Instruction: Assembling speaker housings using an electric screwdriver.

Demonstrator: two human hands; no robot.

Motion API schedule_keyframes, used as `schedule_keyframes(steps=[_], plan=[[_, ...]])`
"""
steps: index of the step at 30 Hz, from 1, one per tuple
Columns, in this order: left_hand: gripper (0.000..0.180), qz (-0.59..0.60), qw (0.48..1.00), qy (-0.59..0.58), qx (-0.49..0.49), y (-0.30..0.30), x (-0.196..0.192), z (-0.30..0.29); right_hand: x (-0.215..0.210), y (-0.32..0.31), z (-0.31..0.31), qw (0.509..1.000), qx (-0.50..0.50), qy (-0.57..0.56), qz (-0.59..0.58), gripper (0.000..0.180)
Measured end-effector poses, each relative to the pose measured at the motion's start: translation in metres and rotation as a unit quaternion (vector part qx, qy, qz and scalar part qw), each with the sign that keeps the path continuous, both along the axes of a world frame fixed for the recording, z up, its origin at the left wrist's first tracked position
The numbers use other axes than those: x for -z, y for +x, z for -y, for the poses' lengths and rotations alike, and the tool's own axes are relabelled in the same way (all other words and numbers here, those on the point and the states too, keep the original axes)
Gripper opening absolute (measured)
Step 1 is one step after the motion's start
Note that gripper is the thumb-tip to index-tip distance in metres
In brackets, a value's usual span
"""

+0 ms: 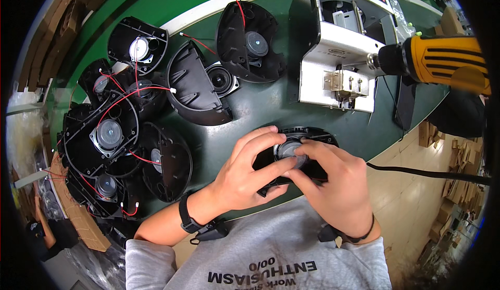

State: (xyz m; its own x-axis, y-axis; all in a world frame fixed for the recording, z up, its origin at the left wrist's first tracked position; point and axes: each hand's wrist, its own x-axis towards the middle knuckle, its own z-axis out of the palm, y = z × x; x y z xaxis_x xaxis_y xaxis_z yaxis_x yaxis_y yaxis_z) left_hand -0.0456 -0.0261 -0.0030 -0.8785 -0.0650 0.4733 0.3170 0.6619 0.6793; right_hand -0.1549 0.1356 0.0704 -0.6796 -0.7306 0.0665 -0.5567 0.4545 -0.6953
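Note:
A black plastic speaker housing [324, 135] lies at the near edge of the green table, right in front of me. A round grey speaker driver [287, 149] sits in it, partly covered by my fingers. From the left, my left hand [240, 171] grips the housing, its thumb and index finger reaching to either side of the driver. The thumb and fingers of my right hand [339, 178] close on the driver's right side. Whether the driver is fully seated is hidden by the fingers.
Several similar housings with drivers and red wires crowd the table's left, among them one half shell [200, 84]. A metal screw-feeding machine [336, 55] stands at the far right. Beside it is a yellow and black electric screwdriver [442, 60]. A black cable [427, 172] stretches across the right.

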Motion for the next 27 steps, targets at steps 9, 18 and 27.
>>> schedule_keyframes(steps=[9,18,27], plan=[[0.049,-0.003,1.000,-0.026,0.002,-0.006,-0.002,-0.004,-0.064,-0.102,-0.012,0.844,0.142,-0.512,-0.076,0.058],[0.038,0.000,0.992,-0.126,-0.003,0.004,-0.006,-0.005,-0.094,-0.085,-0.001,0.856,-0.178,-0.465,0.143,0.043],[0.040,-0.032,0.985,-0.170,0.006,0.004,-0.005,-0.007,-0.067,-0.073,0.032,0.845,0.006,-0.529,0.075,0.021]])
